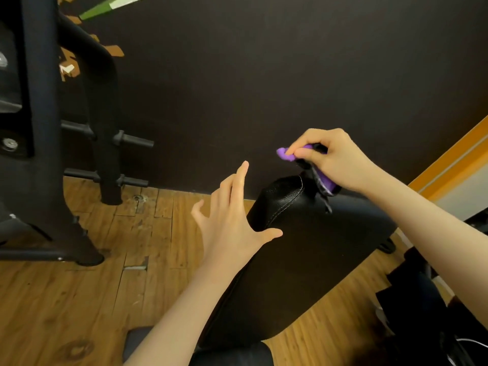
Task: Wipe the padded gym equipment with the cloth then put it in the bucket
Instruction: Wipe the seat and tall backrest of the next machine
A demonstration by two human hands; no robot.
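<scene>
At nine o'clock a black metal gym rack with stubby horizontal pegs (pixel 105 133) stands on the worn wooden plank floor (pixel 79 299). Toward the centre, the left hand (pixel 232 217) reaches forward from six o'clock, palm down, fingers straight and spread, holding nothing; its thumb lies on the near edge of the black stitched leather bench pad (pixel 303 247), which runs from six o'clock up toward one o'clock against the dark wall (pixel 264 75). At two o'clock of the left hand, the right hand (pixel 335 159) comes in from four o'clock with fingers curled, gripping the crumpled purple and black cloth (pixel 320 178) just above the pad's far end, the cloth's lower edge at the pad's top. No readable writing shows anywhere.
</scene>
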